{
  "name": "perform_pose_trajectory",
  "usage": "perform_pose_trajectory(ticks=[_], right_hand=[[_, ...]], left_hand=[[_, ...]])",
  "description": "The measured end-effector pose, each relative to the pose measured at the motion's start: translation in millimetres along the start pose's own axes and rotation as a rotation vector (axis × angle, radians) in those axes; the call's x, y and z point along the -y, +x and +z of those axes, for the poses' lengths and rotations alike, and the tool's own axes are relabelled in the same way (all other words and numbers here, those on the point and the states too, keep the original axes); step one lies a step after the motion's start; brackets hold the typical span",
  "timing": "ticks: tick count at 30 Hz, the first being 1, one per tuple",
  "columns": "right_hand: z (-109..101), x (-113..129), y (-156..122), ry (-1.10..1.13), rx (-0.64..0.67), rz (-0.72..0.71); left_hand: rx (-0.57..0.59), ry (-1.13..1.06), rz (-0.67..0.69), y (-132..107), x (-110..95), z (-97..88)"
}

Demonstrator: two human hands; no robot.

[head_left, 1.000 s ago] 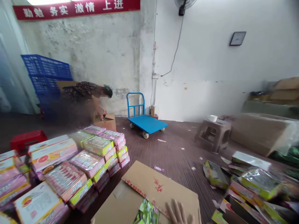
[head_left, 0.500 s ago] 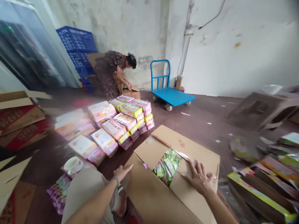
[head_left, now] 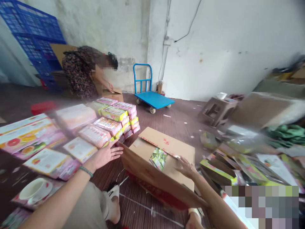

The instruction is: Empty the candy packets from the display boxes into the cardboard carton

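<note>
A brown cardboard box point(head_left: 152, 173) sits on the floor in front of me, its top flaps partly closed over green packets point(head_left: 158, 157). My left hand point(head_left: 105, 156) is flat and open at the box's near left flap, fingers spread. Further right, my right hand point(head_left: 187, 167) presses flat on the right top flap. Neither hand holds anything.
Stacks of pink and yellow product boxes point(head_left: 111, 116) fill the floor at left, with a white cup point(head_left: 35, 189) near my knee. Loose open cartons point(head_left: 226, 165) lie at right. Another person point(head_left: 85, 71) bends over a small box; a blue trolley point(head_left: 152, 97) and brown stool point(head_left: 215, 109) stand behind.
The view swung down then back up and left. The near flap of the box has risen from flat, my left hand has shifted to its outer side, and my right hand stays on the right flap.
</note>
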State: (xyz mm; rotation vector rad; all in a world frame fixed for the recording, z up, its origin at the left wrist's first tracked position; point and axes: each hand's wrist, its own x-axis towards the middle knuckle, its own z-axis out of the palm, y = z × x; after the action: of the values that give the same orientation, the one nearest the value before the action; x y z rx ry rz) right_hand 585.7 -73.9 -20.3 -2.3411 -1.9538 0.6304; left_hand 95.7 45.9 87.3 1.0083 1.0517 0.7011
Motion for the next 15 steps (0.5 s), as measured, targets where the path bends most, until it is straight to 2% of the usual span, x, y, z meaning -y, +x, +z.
perform_pose_trajectory(ticks=[2,5,7,8,11,13,15], right_hand=[[-5,-11,-4,0.038,-0.013,-0.051],[-13,-26,-6,0.089,-0.05,-0.091],[-19,-33,-2,0.123,-0.082,-0.092],[-21,-36,2,0.14,-0.097,-0.085],[-25,-51,20,0.302,-0.179,0.012],[-21,-69,33,0.511,-0.33,0.182],[-10,-94,40,0.668,-0.541,0.398]], left_hand=[[-0.102,0.144,0.061,19,4,26.9],[-0.418,0.617,0.103,58,16,69.2],[-0.571,0.859,0.09,91,21,91.3],[-0.598,0.924,0.058,109,22,99.7],[-0.576,0.975,-0.06,166,28,114.5],[-0.55,0.991,-0.143,202,37,116.5],[-0.503,1.01,-0.199,229,50,113.5]])
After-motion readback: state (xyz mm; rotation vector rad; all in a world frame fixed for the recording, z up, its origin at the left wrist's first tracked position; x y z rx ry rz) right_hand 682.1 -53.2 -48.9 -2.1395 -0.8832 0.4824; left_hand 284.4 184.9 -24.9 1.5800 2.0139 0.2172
